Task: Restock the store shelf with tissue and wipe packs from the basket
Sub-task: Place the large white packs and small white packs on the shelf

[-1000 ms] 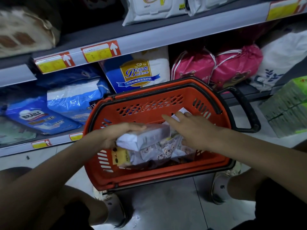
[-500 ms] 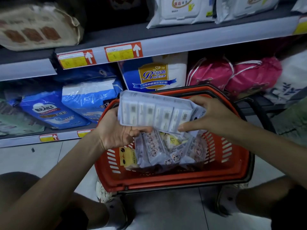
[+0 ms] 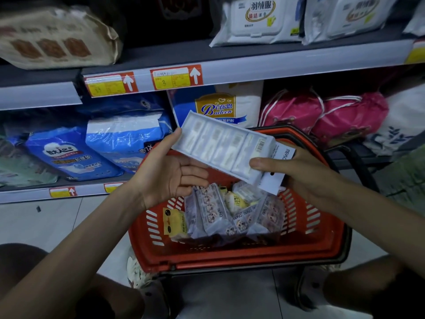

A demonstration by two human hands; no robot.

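The tissue multipack [image 3: 224, 147] is a white, film-wrapped row of small packs with a barcode and hang tag at its right end. It is tilted, left end higher. My left hand [image 3: 170, 173] supports it on extended fingers; my right hand [image 3: 305, 178] pinches the tagged end. Directly below my fingers, patterned grey packs [image 3: 213, 210] and one yellow pack [image 3: 173, 221] stand upright in the red basket [image 3: 230, 256].

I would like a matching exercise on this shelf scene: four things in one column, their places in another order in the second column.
1 white tissue multipack
2 red basket
3 pink bags
4 white wipe packs

A on the floor
B upper shelf
C between left hand and right hand
D lower shelf, at right

Pairs: 1-C, 2-A, 3-D, 4-B
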